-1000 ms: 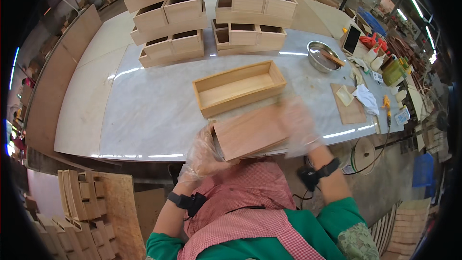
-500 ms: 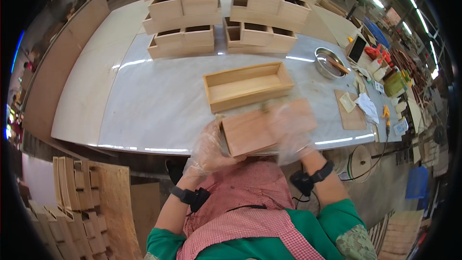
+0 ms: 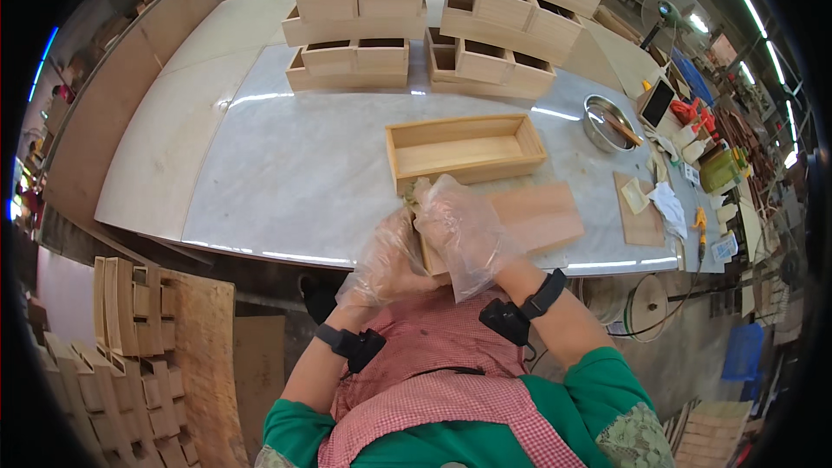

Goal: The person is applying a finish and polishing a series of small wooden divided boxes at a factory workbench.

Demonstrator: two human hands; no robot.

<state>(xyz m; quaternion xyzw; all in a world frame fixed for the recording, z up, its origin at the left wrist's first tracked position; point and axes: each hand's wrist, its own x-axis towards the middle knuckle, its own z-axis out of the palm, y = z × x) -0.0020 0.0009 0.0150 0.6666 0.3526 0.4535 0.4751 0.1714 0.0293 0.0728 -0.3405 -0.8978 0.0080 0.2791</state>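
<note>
R hand (image 3: 461, 218) moved left over wood pc (image 3: 539, 212); L hand (image 3: 388, 258) fingers grip it, can't tell R's.

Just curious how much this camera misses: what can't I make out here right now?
All in the head view:
- Wooden panel, left part: mostly hidden by the right hand.
- Small thing at that hand: mostly covered by it, kind unclear.
- Drawer stacks, tops: cut off by the upper edge.
- Bottles, markings: too small and blurred.
</note>
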